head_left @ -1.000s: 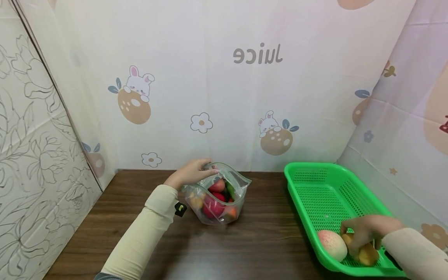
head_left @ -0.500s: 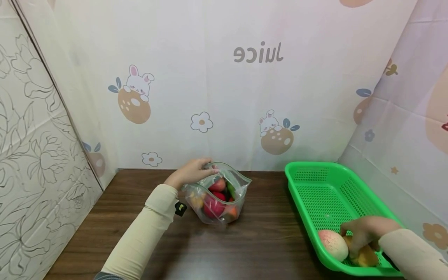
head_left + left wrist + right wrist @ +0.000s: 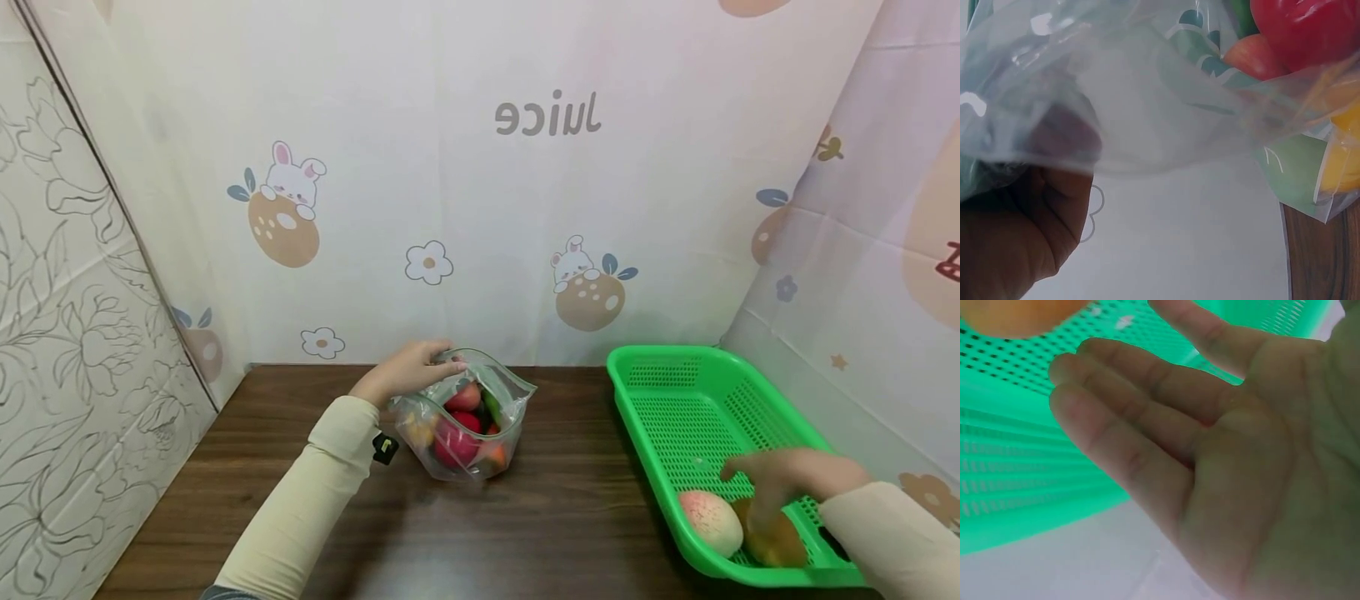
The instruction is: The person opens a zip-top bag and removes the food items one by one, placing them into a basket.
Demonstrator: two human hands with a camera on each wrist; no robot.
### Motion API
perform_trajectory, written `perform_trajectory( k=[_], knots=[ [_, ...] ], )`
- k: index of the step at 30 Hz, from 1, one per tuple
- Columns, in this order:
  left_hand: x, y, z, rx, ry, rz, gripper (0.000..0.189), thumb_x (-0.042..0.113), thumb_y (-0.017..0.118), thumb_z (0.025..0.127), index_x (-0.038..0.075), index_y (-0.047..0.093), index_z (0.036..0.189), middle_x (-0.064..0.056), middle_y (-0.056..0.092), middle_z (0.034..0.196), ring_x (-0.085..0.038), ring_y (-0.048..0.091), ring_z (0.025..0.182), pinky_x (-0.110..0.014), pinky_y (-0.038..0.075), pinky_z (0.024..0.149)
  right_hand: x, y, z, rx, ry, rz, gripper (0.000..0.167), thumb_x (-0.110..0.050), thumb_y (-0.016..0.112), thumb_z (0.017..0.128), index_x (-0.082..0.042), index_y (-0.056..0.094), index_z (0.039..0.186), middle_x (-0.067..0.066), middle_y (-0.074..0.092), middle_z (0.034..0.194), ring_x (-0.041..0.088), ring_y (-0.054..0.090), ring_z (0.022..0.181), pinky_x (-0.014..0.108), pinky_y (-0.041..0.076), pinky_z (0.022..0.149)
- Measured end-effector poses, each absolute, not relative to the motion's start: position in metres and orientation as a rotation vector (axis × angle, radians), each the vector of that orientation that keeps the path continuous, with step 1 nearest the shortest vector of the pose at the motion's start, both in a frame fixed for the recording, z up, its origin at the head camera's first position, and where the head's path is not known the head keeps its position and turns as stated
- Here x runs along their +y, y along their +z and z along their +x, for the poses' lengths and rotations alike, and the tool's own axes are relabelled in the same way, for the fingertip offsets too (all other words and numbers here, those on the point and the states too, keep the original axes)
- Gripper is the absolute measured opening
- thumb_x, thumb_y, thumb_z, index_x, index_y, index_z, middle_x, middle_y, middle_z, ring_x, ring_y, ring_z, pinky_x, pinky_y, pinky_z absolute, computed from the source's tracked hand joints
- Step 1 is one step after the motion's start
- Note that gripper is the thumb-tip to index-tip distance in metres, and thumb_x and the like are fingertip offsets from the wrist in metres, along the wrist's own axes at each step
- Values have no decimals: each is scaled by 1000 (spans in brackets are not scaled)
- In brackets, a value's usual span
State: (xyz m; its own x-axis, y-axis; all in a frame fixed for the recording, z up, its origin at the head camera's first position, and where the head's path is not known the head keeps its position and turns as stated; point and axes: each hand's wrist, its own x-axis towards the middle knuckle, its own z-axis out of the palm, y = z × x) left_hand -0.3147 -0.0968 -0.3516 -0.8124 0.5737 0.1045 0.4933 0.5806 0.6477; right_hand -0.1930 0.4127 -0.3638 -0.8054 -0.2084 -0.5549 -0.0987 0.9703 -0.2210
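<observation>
My left hand point(image 3: 411, 371) grips the rim of a clear zip bag point(image 3: 468, 477), which stands open on the table. Inside the bag are a red bell pepper point(image 3: 1310, 28), a reddish round fruit point(image 3: 1255, 57) and yellow, green and orange pieces. Filmy plastic covers part of that hand's fingers in the left wrist view. Over the near end of a green basket point(image 3: 678, 425), my right hand point(image 3: 1210, 444) has its fingers extended and holds nothing. It is close over a yellow-brown lumpy item point(image 3: 786, 546), which it partly hides in the head view. A pink-and-cream peach point(image 3: 711, 523) lies beside that item.
The dark wooden table point(image 3: 570, 517) carries the bag at its middle and the basket at the right. Directly behind the table hangs a printed white curtain point(image 3: 360, 167). More printed sheets close off the left and right sides.
My right hand's fingers have come off the yellow-brown item and spread, and the hand has risen slightly. That item stays in the basket. My left hand keeps its place at the bag.
</observation>
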Motion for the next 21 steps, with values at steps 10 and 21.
perform_trajectory(
  k=[10,21],
  knots=[
    [-97,-352,-314,2683,1064,945,23,32,59,103,14,67,114,0,65,105,-18,58,101,-41,49,92,374,-328,-202,2626,-313,-537,48,-11,80,80,-5,59,122,28,64,113,48,62,100,53,53,76],
    [-96,-352,-314,2692,1061,977,29,35,59,103,10,68,113,-3,67,105,-18,59,100,-42,49,93,309,-310,-198,2734,-323,-967,28,-18,71,94,-12,64,120,-2,67,114,24,66,101,37,54,78]
  ],
)
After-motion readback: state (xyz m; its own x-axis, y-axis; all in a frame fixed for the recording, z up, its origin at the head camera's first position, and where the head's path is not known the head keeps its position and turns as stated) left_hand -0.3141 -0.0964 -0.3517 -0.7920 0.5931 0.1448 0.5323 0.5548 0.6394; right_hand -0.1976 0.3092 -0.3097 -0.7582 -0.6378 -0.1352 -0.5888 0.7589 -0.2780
